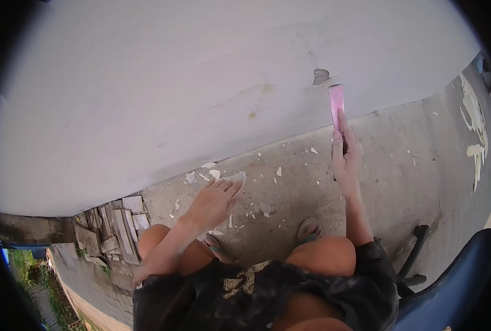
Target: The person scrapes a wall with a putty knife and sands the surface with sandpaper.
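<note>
My right hand (347, 157) is closed around a scraper with a flat pink blade (336, 102). The blade points up toward the white wall (162, 83), its tip just below a grey chipped patch (321, 76). Whether the tip touches the wall, I cannot tell. My left hand (212, 201) is low over the floor near the wall's base, fingers stretched out and palm down. A pale flat piece (238, 177) shows at its fingertips; whether the hand touches it is unclear.
White paint flakes (279, 171) litter the concrete floor (389, 160). Stacked boards and tiles (121, 226) lie at the left. A blue chair-like object (455, 281) and a black bar (413, 251) stand at the right. Peeling cream patches (473, 110) mark the far right surface.
</note>
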`<state>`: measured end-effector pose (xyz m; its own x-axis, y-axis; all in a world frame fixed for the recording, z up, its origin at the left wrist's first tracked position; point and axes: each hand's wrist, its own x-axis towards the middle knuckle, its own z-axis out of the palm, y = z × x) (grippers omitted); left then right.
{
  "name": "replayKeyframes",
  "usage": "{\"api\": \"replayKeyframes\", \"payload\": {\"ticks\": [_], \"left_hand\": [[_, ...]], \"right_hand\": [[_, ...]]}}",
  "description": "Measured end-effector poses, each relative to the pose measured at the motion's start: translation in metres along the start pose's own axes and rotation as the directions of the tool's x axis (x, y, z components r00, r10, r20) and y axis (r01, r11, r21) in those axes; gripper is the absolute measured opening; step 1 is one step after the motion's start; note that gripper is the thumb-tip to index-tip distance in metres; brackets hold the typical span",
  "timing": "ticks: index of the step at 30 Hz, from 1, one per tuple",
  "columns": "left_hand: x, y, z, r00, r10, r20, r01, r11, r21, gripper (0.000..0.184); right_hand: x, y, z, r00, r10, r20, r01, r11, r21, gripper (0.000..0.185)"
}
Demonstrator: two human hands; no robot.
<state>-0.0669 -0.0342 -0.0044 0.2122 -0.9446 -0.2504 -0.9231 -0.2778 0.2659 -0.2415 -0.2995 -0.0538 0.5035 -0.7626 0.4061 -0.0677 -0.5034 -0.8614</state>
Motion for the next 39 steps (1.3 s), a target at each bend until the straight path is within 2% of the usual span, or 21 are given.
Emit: {"api": "replayKeyframes", "payload": {"ticks": [1, 2, 5, 8, 11, 14, 17, 20, 24, 27, 30, 33, 36, 39], "left_hand": [[-0.002, 0.001, -0.002, 1.0, -0.007, 0.009, 0.007, 1.0, 0.009, 0.042], [-0.004, 0.001, -0.002, 1.0, 0.002, 0.0, -0.002, 1.0, 0.005, 0.042], [-0.012, 0.001, -0.002, 0.999, 0.019, -0.03, -0.019, 1.0, -0.005, 0.042], [-0.021, 0.005, -0.007, 0.999, 0.024, -0.046, -0.025, 1.0, -0.019, 0.042], [-0.024, 0.008, -0.011, 0.999, 0.027, -0.042, -0.03, 0.998, -0.051, 0.042], [-0.026, 0.0, -0.006, 0.999, 0.028, -0.023, -0.029, 0.998, -0.064, 0.042], [-0.02, -0.011, 0.003, 1.0, 0.017, 0.001, -0.017, 0.999, -0.039, 0.041], [-0.017, -0.012, 0.001, 1.0, 0.003, 0.007, -0.003, 1.0, -0.024, 0.041], [-0.017, -0.01, -0.004, 1.0, 0.016, 0.006, -0.016, 0.999, -0.038, 0.042], [-0.019, -0.01, -0.008, 1.0, 0.016, 0.01, -0.015, 0.997, -0.073, 0.043], [-0.021, -0.009, -0.011, 1.0, 0.014, 0.006, -0.014, 0.997, -0.082, 0.043], [-0.022, -0.01, -0.009, 1.0, 0.025, -0.01, -0.026, 0.998, -0.057, 0.043], [-0.024, -0.006, -0.01, 0.999, 0.031, -0.018, -0.032, 0.998, -0.051, 0.043], [-0.026, -0.005, -0.011, 0.998, 0.043, -0.041, -0.045, 0.999, -0.028, 0.044]], "right_hand": [[0.023, -0.025, -0.002, 0.994, -0.078, -0.073, 0.077, 0.997, -0.025, 0.047], [0.039, -0.044, -0.003, 0.985, -0.091, -0.148, 0.095, 0.995, 0.02, 0.046], [0.074, -0.069, -0.004, 0.953, -0.172, -0.248, 0.188, 0.981, 0.04, 0.042], [0.099, -0.055, -0.03, 0.937, -0.348, -0.034, 0.336, 0.922, -0.193, 0.034], [0.117, -0.071, -0.063, 0.94, -0.304, 0.152, 0.34, 0.839, -0.425, 0.024], [0.138, -0.092, -0.091, 0.942, -0.28, 0.188, 0.334, 0.702, -0.629, 0.021], [0.158, -0.116, -0.104, 0.866, -0.416, 0.277, 0.478, 0.528, -0.702, 0.019], [0.173, -0.143, -0.106, 0.659, -0.618, 0.429, 0.66, 0.201, -0.724, 0.019], [0.18, -0.175, -0.103, 0.674, -0.484, 0.559, 0.66, 0.053, -0.75, 0.02], [0.185, -0.185, -0.092, 0.682, -0.475, 0.556, 0.637, 0.012, -0.771, 0.021], [0.182, -0.194, -0.086, 0.59, -0.507, 0.628, 0.682, -0.103, -0.724, 0.021], [0.183, -0.196, -0.086, 0.577, -0.498, 0.647, 0.674, -0.156, -0.722, 0.021], [0.187, -0.184, -0.076, 0.516, -0.454, 0.726, 0.761, -0.145, -0.632, 0.019], [0.185, -0.168, -0.07, 0.629, -0.373, 0.682, 0.721, -0.047, -0.691, 0.023]]}}
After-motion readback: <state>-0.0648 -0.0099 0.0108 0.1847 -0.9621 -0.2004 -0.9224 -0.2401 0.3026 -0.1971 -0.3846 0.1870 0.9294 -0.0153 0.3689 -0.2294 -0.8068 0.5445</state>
